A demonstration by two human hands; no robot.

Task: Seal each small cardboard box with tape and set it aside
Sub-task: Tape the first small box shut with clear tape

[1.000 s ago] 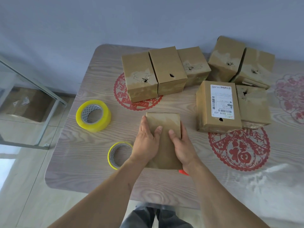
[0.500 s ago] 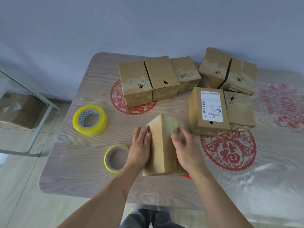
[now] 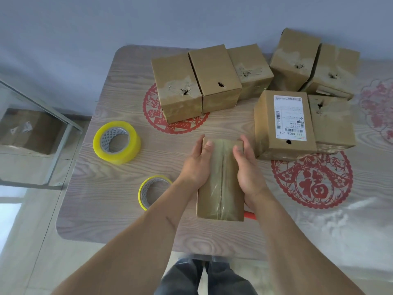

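Observation:
A small cardboard box [image 3: 221, 188] lies lengthwise near the table's front edge, its top seam covered by clear tape. My left hand [image 3: 194, 165] grips its left side, thumb laid on the top face. My right hand [image 3: 247, 169] grips its right side, thumb on top too. A thick yellow tape roll [image 3: 117, 142] lies flat to the left. A thinner yellow tape roll [image 3: 152, 191] lies beside my left wrist.
Several taped cardboard boxes crowd the back of the table [image 3: 102, 199]; a labelled box [image 3: 285, 124] stands just right of my right hand. A red object [image 3: 249, 215] peeks out under the held box. A glass stand [image 3: 42, 116] is at the left.
The box was turned over between my hands, passing through an edge-up tilt, and its taped seam now faces up. Both hands shifted from its top to its sides.

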